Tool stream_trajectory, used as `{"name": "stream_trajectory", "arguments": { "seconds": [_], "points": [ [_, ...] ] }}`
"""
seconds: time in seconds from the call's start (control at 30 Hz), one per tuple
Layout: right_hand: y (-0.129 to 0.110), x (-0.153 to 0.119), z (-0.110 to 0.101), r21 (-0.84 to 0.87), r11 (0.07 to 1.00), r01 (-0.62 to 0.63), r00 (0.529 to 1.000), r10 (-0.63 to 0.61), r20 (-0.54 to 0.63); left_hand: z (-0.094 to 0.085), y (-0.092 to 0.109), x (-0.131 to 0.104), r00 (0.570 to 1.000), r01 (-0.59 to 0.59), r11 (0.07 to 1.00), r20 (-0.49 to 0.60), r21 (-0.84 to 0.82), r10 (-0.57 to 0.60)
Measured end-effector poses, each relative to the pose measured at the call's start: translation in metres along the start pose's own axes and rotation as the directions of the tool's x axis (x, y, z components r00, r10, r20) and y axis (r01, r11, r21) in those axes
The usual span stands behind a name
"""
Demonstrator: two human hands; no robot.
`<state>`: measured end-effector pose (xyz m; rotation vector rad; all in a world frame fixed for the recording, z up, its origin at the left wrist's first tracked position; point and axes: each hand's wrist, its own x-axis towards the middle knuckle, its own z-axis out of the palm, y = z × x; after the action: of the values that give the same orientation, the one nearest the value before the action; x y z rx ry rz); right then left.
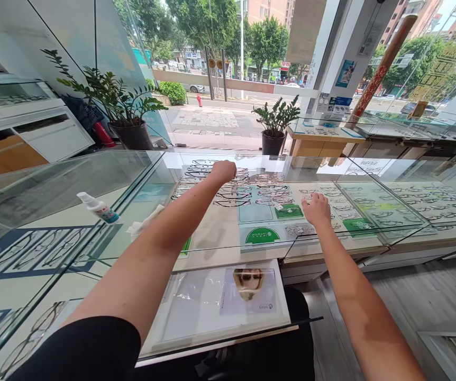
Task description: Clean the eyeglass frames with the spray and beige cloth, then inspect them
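My left hand (224, 171) reaches over the far part of the glass counter, with its fingers curled together; whatever they hold is hidden or too small to name. Rows of eyeglasses (233, 197) lie just below and around it. My right hand (317, 208) hovers or rests over the glass at the right, its fingers bent and somewhat apart, with nothing visible in them. Beside it, a green stand (289, 211) and more glasses (272, 180) show. A crumpled white cloth (143, 222) sits behind my left forearm, partly covered by it.
A white spray bottle (99, 208) stands tilted in view on the left glass. Below the counter, a drawer (196, 317) is pulled out, holding a printed picture (247, 291) and clear plastic. Potted plants (273, 124) and a window lie beyond. A glass edge crosses the front.
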<state>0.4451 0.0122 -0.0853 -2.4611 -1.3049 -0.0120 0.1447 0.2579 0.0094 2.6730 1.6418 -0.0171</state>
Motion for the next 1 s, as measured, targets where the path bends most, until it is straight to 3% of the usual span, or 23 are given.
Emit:
{"name": "stream_trajectory", "arguments": {
  "seconds": [0.13, 0.3, 0.43, 0.53, 0.63, 0.73, 0.83, 0.9, 1.0],
  "points": [
    [0.000, -0.001, -0.001, 0.007, 1.000, -0.001, 1.000, 0.001, -0.006, -0.005, 0.002, -0.001, 0.999, -0.007, 1.000, -0.038, -0.024, 0.006],
    [0.002, 0.002, 0.002, 0.019, 1.000, 0.005, 1.000, -0.005, -0.021, -0.025, 0.001, -0.011, 0.991, -0.037, 0.997, -0.134, -0.072, 0.027],
    [0.003, 0.004, 0.004, 0.013, 1.000, -0.001, 1.000, 0.001, -0.020, -0.043, -0.004, -0.032, 0.964, -0.112, 0.958, -0.264, -0.265, 0.040],
    [0.002, 0.004, 0.002, -0.001, 1.000, -0.013, 0.998, 0.013, -0.053, -0.051, -0.011, -0.060, 0.942, -0.219, 0.823, -0.332, -0.523, 0.040],
    [0.001, 0.002, -0.002, -0.042, 0.999, -0.028, 0.994, 0.024, -0.105, -0.053, -0.018, -0.098, 0.933, -0.292, 0.628, -0.359, -0.722, 0.021],
    [0.003, 0.000, -0.007, -0.041, 0.998, -0.057, 0.994, 0.053, -0.091, -0.046, -0.027, -0.139, 0.936, -0.313, 0.412, -0.352, -0.856, -0.020],
    [0.001, -0.004, -0.013, -0.004, 0.997, -0.077, 0.985, 0.076, -0.153, -0.033, -0.035, -0.175, 0.941, -0.314, 0.204, -0.332, -0.927, -0.064],
    [-0.011, -0.010, -0.018, 0.018, 0.998, -0.058, 0.977, 0.061, -0.203, -0.022, -0.039, -0.195, 0.946, -0.300, 0.098, -0.309, -0.949, -0.099],
    [-0.055, -0.030, -0.024, 0.067, 0.997, 0.043, 0.971, -0.026, -0.238, -0.004, -0.040, -0.215, 0.945, -0.291, 0.007, -0.288, -0.957, -0.156]
  ]
}}
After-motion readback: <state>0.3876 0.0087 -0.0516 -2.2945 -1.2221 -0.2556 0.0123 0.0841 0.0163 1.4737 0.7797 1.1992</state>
